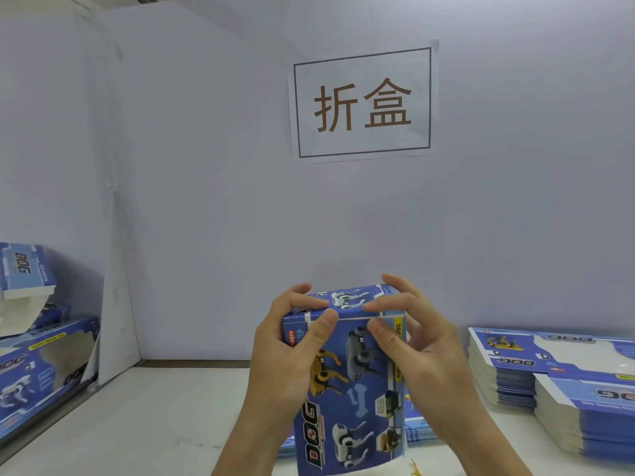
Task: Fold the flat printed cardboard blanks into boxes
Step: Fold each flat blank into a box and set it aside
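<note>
Both hands, left hand (292,352) and right hand (415,348), grip a blue "DOG" box (350,383) upright at 6 o'clock, thumbs pressing its top flap. Flat blanks (549,369) stacked at 3 o'clock; wall sign (363,102) reads 折盒.

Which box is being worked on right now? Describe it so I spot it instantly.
Below the wall sign, at the table's centre, stands the upright blue box. Left hand and right hand grip its top flap; unlike the flat blanks stacked right, it is already three-dimensional.
</note>
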The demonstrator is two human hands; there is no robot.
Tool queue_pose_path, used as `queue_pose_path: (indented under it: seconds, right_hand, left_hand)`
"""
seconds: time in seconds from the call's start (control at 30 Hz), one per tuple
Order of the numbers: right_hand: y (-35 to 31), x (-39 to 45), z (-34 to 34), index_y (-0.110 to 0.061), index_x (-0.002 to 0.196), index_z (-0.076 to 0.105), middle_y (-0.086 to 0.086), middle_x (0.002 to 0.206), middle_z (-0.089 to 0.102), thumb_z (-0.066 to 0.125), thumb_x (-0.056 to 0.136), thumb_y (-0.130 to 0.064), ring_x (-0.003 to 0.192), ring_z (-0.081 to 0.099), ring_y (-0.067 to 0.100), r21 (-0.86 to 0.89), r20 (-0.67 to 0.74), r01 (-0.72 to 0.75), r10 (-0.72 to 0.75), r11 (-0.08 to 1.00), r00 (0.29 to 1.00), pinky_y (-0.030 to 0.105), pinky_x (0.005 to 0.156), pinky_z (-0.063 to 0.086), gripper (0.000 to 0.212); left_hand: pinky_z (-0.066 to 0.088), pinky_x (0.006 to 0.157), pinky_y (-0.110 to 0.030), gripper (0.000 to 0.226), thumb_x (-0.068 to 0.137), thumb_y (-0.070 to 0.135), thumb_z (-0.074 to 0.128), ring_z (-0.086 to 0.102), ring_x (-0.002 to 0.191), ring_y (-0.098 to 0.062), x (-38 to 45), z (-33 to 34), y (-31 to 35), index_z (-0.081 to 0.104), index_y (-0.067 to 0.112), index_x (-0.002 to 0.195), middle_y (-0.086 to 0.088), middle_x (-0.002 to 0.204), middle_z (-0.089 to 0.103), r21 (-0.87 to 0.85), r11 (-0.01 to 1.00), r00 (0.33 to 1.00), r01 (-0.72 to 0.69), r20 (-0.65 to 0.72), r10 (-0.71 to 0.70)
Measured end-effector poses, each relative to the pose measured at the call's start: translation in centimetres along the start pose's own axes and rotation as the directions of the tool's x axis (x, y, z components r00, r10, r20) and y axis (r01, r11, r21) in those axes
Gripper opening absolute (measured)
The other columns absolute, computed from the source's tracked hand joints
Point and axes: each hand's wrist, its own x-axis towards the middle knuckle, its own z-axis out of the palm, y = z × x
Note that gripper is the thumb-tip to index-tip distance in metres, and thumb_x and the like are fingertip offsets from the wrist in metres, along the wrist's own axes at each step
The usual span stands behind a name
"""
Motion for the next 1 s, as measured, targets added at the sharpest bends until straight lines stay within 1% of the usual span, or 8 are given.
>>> queue_pose_path:
  seconds: [0.1,0.27,0.4,0.57,0.7,0.83,0.93,1.0]
  right_hand:
    - [0.0,0.0,0.2,-0.033,0.079,0.077,-0.017,0.138,0.052,0.068,0.076,-0.03,0.122,0.057,0.004,-0.006,-0.035,0.016,-0.016,1.0,0.999,0.028,0.069,0.061,0.01]
    - [0.5,0.0,0.2,-0.033,0.086,0.075,-0.015,0.137,0.052,0.066,0.079,-0.028,0.127,0.053,0.009,-0.043,-0.05,0.039,-0.041,0.998,0.998,0.023,0.071,0.059,0.012]
    - [0.7,0.0,0.3,-0.033,0.086,0.076,-0.018,0.136,0.053,0.065,0.078,-0.031,0.129,0.054,0.019,0.032,-0.067,-0.02,0.022,0.999,0.997,0.034,0.071,0.062,0.014]
    - [0.6,0.2,0.4,-0.032,0.098,0.075,-0.02,0.134,0.059,0.069,0.077,-0.033,0.127,0.057,0.013,0.053,-0.105,-0.051,0.056,0.997,0.993,0.035,0.077,0.062,0.022]
    - [0.1,0.1,0.8,-0.047,0.109,0.063,-0.021,0.123,0.065,0.074,0.074,-0.039,0.12,0.058,0.001,-0.152,-0.164,0.025,-0.05,0.988,0.985,0.006,0.084,0.047,0.038]
    - [0.4,-0.1,1.5,-0.04,0.101,0.064,-0.014,0.101,0.064,0.079,0.082,-0.02,0.099,0.06,0.008,-0.381,-0.189,0.097,-0.18,0.92,0.966,0.015,0.082,0.043,0.031]
    - [0.3,-0.4,2.4,-0.036,0.093,0.068,-0.01,0.08,0.064,0.071,0.089,-0.009,0.078,0.061,0.014,-0.357,-0.03,0.096,-0.114,0.929,0.993,0.021,0.067,0.049,0.027]
    - [0.5,-0.8,3.0,-0.035,0.092,0.07,-0.009,0.075,0.067,0.067,0.092,-0.01,0.071,0.064,0.012,-0.365,0.076,0.061,-0.036,0.929,0.996,0.023,0.064,0.052,0.025]
  left_hand:
    - [0.061,0.079,-0.05,0.025,0.061,0.052,0.073,0.069,0.108,-0.023,0.0,0.1,0.1,0.07,0.034,0.078,0.023,0.125,0.061,0.033,0.999,1.0,0.014,0.001,-0.014]
    - [0.063,0.072,-0.044,0.024,0.061,0.049,0.074,0.068,0.111,-0.025,0.0,0.0,0.3,0.07,0.035,0.08,0.026,0.125,0.06,0.03,1.0,1.0,0.005,0.025,-0.006]
    - [0.062,0.067,-0.038,0.021,0.062,0.045,0.074,0.066,0.114,-0.024,0.2,-0.4,0.1,0.072,0.03,0.077,0.023,0.122,0.063,-0.017,1.0,1.0,0.014,0.028,-0.014]
    - [0.062,0.071,-0.038,0.021,0.064,0.048,0.072,0.067,0.112,-0.025,0.3,0.0,-0.3,0.073,0.033,0.078,0.02,0.117,0.066,0.004,1.0,0.999,-0.022,-0.03,0.022]
    - [0.059,0.071,-0.061,0.027,0.066,0.046,0.077,0.072,0.084,-0.039,0.2,-0.1,-0.4,0.072,0.03,0.087,-0.011,0.097,0.074,-0.036,0.998,0.984,-0.043,-0.177,0.036]
    - [0.059,0.073,-0.045,0.037,0.058,0.048,0.082,0.069,0.083,-0.031,1.0,-1.7,-0.3,0.067,0.038,0.09,-0.014,0.107,0.065,-0.095,0.986,0.901,-0.135,-0.427,0.082]
    - [0.059,0.072,-0.036,0.056,0.058,0.06,0.078,0.072,0.09,-0.016,1.3,-2.7,-1.0,0.058,0.048,0.11,-0.002,0.125,0.054,-0.076,0.992,0.792,-0.098,-0.61,0.032]
    - [0.059,0.072,-0.035,0.06,0.068,0.062,0.073,0.072,0.081,-0.006,1.3,-2.6,-1.7,0.053,0.044,0.122,0.007,0.112,0.063,-0.144,0.988,0.722,-0.063,-0.689,-0.054]
